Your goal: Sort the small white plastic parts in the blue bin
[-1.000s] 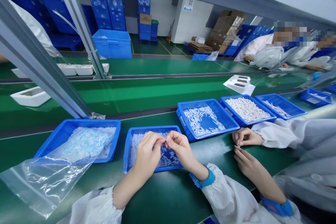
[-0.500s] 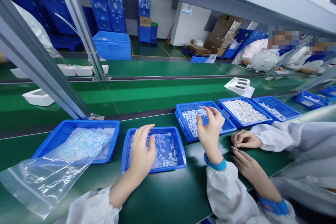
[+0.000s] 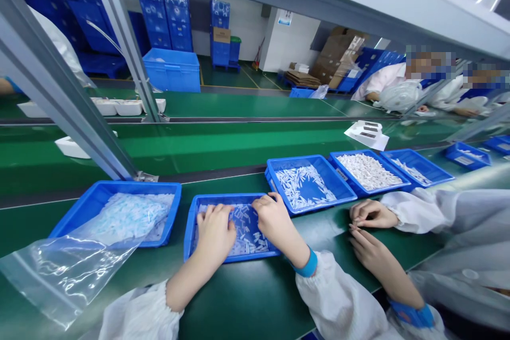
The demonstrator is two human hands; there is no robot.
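Whitish small parts [image 3: 255, 245] lie in the blue tray [image 3: 255, 256] beneath both hands; I cannot tell whether either grip, fingers bent, has caught one. The right hand [image 3: 275, 223] has come back from above the stick tray [image 3: 337, 203] to this tray's right side; the left hand [image 3: 215, 236] has tipped downward, hiding some parts. A clear bag [image 3: 67, 281] hangs over the leftmost tray [image 3: 177, 207]. Both palms face down.

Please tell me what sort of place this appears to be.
It looks like a factory workroom, probably for hand assembly: blue trays of small pieces line a long green work surface, with a co-worker in white sleeves alongside.
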